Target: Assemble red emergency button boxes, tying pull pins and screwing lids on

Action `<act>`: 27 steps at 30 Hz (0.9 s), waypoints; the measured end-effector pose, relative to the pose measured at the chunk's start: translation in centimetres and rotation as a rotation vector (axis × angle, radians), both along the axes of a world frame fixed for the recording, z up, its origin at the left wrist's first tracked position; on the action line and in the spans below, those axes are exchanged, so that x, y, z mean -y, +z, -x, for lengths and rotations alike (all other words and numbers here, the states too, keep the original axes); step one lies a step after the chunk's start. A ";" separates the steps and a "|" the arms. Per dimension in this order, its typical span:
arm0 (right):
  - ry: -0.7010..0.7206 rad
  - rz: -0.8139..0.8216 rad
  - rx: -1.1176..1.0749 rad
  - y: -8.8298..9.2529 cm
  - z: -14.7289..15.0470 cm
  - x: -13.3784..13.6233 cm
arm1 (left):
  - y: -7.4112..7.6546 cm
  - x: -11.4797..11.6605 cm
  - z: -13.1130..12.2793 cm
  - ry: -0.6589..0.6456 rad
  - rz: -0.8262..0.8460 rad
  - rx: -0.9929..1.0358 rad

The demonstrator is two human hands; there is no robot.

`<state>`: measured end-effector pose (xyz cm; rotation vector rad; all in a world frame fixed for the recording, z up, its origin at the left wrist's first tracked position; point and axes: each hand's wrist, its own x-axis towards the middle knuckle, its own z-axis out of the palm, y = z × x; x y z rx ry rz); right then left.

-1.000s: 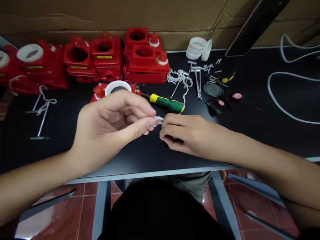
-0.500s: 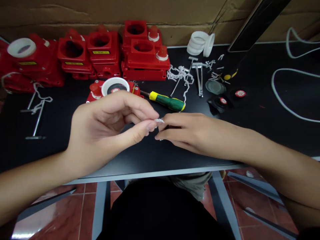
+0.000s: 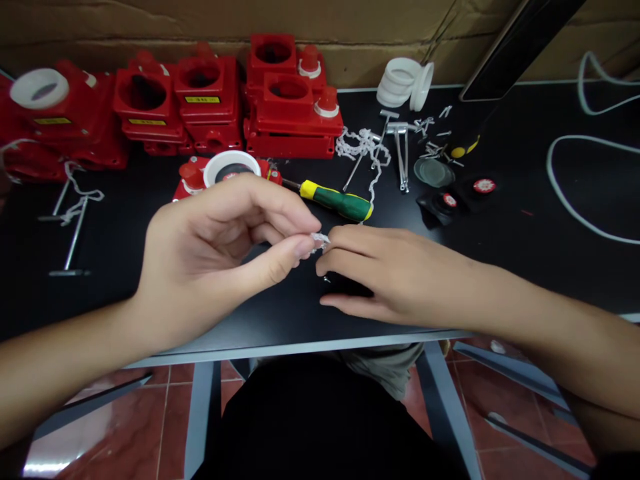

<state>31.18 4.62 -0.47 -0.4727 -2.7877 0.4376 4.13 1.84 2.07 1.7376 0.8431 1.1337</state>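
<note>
My left hand [image 3: 215, 253] is raised over the black table [image 3: 100, 267], thumb and fingertips pinched on a small white chain piece [image 3: 319, 240]. My right hand [image 3: 395, 273] meets it from the right, fingers curled and pinching the same chain piece; a tiny metal bit shows under its fingertips. Just behind the hands lie a green and yellow screwdriver [image 3: 337, 202] and a red housing with a white ring [image 3: 227, 170].
Several red housings [image 3: 290, 100] are stacked along the back by a cardboard wall. A loose white chain [image 3: 363, 147], metal T-shaped keys [image 3: 403, 150], screws, white rings [image 3: 403, 83], black round parts [image 3: 450, 197] and a white cable [image 3: 575, 193] lie to the right. More keys [image 3: 70, 220] lie left.
The view has shifted slightly. My right hand's lower fingers have spread out a little beneath the pinch; both hands stay together at the chain piece.
</note>
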 end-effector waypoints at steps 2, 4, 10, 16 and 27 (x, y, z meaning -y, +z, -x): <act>-0.018 -0.059 0.007 -0.5 0.3 0.4 | -0.1 -0.1 0.1 -0.007 -0.005 0.006; -0.018 -0.073 0.005 -0.9 0.4 0.6 | -0.3 -0.1 0.0 -0.021 -0.013 0.013; 0.042 -0.032 -0.024 -0.8 0.2 0.3 | -0.3 0.4 0.0 0.008 0.039 0.025; 0.092 -0.036 -0.042 -0.3 0.1 0.1 | -0.3 0.4 0.2 -0.003 0.007 0.013; 0.161 -0.015 -0.114 0.5 -0.2 -0.1 | 0.2 0.8 -0.2 0.084 0.050 -0.024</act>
